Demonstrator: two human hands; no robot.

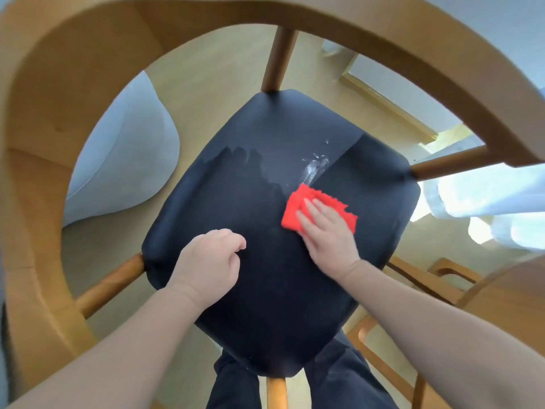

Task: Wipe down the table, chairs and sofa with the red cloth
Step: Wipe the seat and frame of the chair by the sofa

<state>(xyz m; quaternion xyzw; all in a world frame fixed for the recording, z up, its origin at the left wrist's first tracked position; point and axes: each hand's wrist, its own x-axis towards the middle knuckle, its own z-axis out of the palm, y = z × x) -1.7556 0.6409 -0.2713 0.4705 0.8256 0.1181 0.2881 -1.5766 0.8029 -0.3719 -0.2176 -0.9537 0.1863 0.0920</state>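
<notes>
I look straight down on a wooden chair with a dark navy seat (250,178) and a curved wooden backrest (88,54) arching over the top of the view. My right hand (327,231) lies flat with straight fingers on the folded red cloth (298,208), pressing it onto the right half of the seat. Just above the cloth is a whitish wet smear (315,166), and a damp wiped patch (244,160) spreads to its left. My left hand (209,261) hovers over the seat's near left part, fingers curled into a loose fist, holding nothing.
A pale blue sofa cushion (124,160) sits behind the chair on the left. Another wooden chair frame (436,278) stands to the right. White curtains (486,199) and a window sill are at the far right. My dark trousers (339,379) are below the seat.
</notes>
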